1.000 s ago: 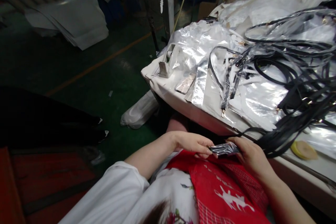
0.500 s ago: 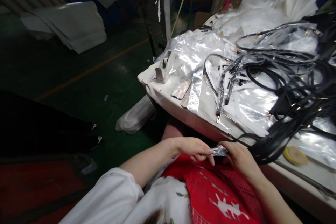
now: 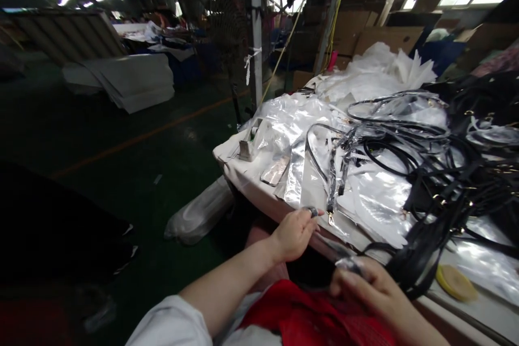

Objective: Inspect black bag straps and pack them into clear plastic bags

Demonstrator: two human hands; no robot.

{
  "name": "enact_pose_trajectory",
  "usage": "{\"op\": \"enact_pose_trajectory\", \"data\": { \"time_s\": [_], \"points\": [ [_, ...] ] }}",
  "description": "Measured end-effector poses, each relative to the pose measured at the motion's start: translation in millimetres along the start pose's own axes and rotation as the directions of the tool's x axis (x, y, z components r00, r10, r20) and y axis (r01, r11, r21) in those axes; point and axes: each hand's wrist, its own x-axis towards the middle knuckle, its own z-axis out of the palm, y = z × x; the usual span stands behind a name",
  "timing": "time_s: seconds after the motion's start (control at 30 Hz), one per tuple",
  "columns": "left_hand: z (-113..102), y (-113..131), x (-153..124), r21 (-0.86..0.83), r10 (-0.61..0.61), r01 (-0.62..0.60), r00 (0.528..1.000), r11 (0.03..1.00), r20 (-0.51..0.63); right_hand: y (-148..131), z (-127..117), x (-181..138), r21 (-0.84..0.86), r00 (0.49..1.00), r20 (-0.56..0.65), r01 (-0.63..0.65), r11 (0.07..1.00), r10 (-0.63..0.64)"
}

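Note:
My left hand is raised to the front edge of the white table, its fingers curled and pinching one end of a small clear plastic sleeve that holds a dark strap. The sleeved strap runs down to my right hand, which grips its other end over my red apron. A tangle of black straps with gold clasps lies on clear plastic bags just right of my hands.
A tape dispenser and a phone sit at the table's left corner. A yellow tape roll lies near the front edge. A bagged bundle lies on the green floor; white sheets are stacked beyond. A fan pole stands behind the table.
My left hand has lifted from my lap up to the table edge, stretching the sleeved strap away from my right hand. The camera has tilted upward.

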Motion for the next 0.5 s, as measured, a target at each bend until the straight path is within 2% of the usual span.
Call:
{"op": "enact_pose_trajectory", "data": {
  "time_s": [0.1, 0.2, 0.27, 0.3, 0.33, 0.37, 0.43, 0.47, 0.5],
  "points": [
    [4.9, 9.3, -15.8, 0.199, 0.066, -0.102, 0.981, 0.975, 0.184, -4.4, -36.1, 14.6, 0.124, 0.985, -0.159, -0.049, 0.991, 0.069],
    [10.5, 19.1, -26.5, 0.211, 0.056, -0.119, 0.958, 0.97, 0.281, 4.3, -58.3, 35.3, 0.109, 0.959, -0.269, -0.061, 0.992, 0.089],
    [13.0, 21.6, -30.0, 0.073, 0.005, -0.03, 0.947, 0.997, 0.322, 10.2, -65.0, 42.2, 0.003, 0.947, -0.32, -0.036, 0.999, 0.035],
    [13.3, 21.9, -30.8, -0.056, -0.051, 0.074, 0.94, 0.996, 0.337, 12.9, -65.9, 42.4, -0.057, 0.944, -0.33, -0.005, 0.998, -0.014],
    [12.8, 22.1, -30.9, -0.215, -0.125, 0.214, 0.923, 0.953, 0.364, 15.6, -64.9, 40.5, -0.101, 0.945, -0.32, 0.027, 0.995, -0.058],
    [11.4, 22.7, -30.4, -0.382, -0.198, 0.366, 0.889, 0.849, 0.412, 18.9, -61.5, 37.4, -0.118, 0.955, -0.283, 0.057, 0.991, -0.089],
    [6.1, 26.6, -27.4, -0.633, -0.247, 0.581, 0.805, 0.512, 0.539, 27.4, -46.6, 30.4, -0.097, 0.979, -0.168, 0.102, 0.99, -0.117],
    [2.8, 30.3, -24.9, -0.696, -0.219, 0.621, 0.782, 0.362, 0.584, 32.5, -35.0, 28.1, -0.089, 0.984, -0.126, 0.113, 0.99, -0.124],
    [-0.3, 34.7, -21.8, -0.737, -0.178, 0.624, 0.781, 0.261, 0.599, 37.6, -21.1, 27.3, -0.096, 0.987, -0.1, 0.119, 0.988, -0.129]
  ]
}}
